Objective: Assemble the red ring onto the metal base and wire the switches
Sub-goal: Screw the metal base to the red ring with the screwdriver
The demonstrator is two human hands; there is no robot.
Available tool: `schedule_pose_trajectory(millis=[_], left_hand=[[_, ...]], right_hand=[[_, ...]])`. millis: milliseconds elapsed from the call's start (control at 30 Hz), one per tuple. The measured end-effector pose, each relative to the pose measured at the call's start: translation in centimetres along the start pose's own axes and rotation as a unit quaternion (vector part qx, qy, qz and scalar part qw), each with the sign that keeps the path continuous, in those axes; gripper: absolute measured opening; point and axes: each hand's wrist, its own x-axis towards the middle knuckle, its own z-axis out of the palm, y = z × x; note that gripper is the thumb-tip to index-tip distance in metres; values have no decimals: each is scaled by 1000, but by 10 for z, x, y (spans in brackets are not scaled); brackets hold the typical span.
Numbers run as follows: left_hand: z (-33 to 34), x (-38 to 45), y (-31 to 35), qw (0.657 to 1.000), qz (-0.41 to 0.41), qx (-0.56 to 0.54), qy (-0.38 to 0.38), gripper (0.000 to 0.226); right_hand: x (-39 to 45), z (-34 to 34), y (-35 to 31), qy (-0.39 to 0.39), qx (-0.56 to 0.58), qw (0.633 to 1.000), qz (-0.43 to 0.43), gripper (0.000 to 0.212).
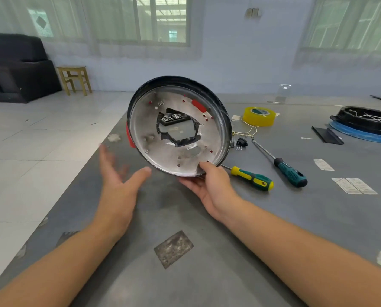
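The grey desk (273,218) carries everything here, with tiled floor beyond its left edge. Above it the round metal base (178,127) is held tilted up on edge, its hollow side facing the camera, a ragged taped hole in its middle. Red shows behind its left rim and through slots near the top, so the red ring (130,136) appears to sit against the far side already. The right hand (209,187) grips the base's lower rim, thumb inside the dish and the other digits under it. The left hand (116,185) hovers just beside, blurred, palm up, its fingers (106,158) spread and holding nothing.

Further right lie a black tray on a blue lid (362,127), a yellow tape roll (259,116), two screwdrivers (253,179), and a small black switch (241,142) with thin wires.

One-handed at the rim, the base could swing or slip, and the ring may drop off. The hole's rough edge could also nick skin or wiring.
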Motion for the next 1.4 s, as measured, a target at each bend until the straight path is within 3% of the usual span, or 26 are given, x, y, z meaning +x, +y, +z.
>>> schedule_pose_trajectory(millis=[67, 167, 333, 400, 533, 767, 1067, 1233, 1400], left_hand=[[15, 4, -5, 981, -112, -133, -81, 115], [39, 19, -13, 960, -148, -190, -141, 75], [64, 37, -25, 974, -115, -196, 9, 51], [56, 46, -27, 968, -118, -217, 46, 55], [38, 53, -27, 967, -118, -221, 44, 72], [34, 56, -32, 966, -116, -228, 31, 75], [33, 57, -34, 971, -98, -217, 26, 52], [34, 53, -31, 970, -107, -218, 23, 82], [36, 51, -28, 970, -109, -217, 25, 82]], right_hand=[[0, 8, 10, 5, -5, 1000, -27, 36], [0, 19, 21, 4, -17, 997, -69, 38], [4, 12, 12, -35, -64, 996, -47, 27], [7, 4, -1, -14, -102, 994, -22, 22], [11, -7, -11, -14, -197, 980, -14, 13], [13, -7, -9, -22, -162, 986, -17, 8], [16, -14, -1, -35, -181, 981, -54, 11], [20, -16, 4, -39, -189, 979, -71, 12], [21, -17, 7, -38, -196, 976, -88, 16]])
